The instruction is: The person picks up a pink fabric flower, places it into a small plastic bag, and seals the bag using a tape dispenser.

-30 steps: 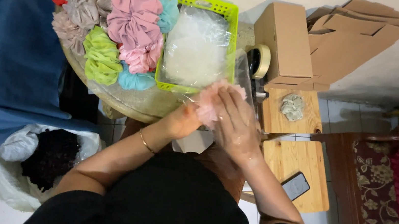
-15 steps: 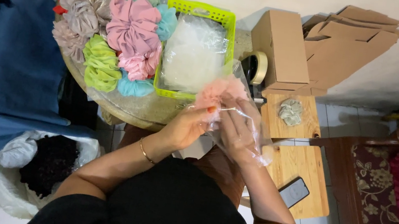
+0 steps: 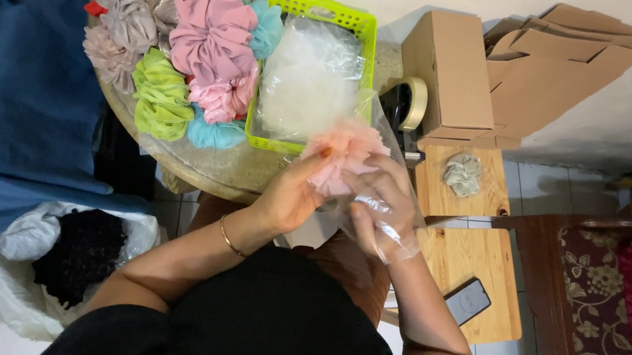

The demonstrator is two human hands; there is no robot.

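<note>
A peach-pink scrunchie [image 3: 345, 153] sits between both hands, just above the near edge of the round table [image 3: 212, 165], partly inside a clear plastic bag [image 3: 389, 211]. The left hand [image 3: 293, 195] grips the scrunchie from the left, its fingers curled around the fabric. The right hand [image 3: 383, 211] is inside or behind the bag's film, fingers bent and pinching the plastic; the glare makes it hard to tell exactly which.

Just beyond, a lime-green basket [image 3: 321, 15] holds a heap of clear bags [image 3: 308, 79], which hide its floor. To its left lies a pile of scrunchies [image 3: 186, 55] in pink, green, teal, grey and mint, the farthest cut off by the frame's top. To the right stand a cardboard box [image 3: 448, 73] and a tape roll [image 3: 413, 103], half hidden. A grey scrunchie [image 3: 463, 174] rests on a wooden stool [image 3: 475, 264], a phone [image 3: 467, 300] nearer. Near left, a white sack [image 3: 12, 260] holds something dark, indistinct.
</note>
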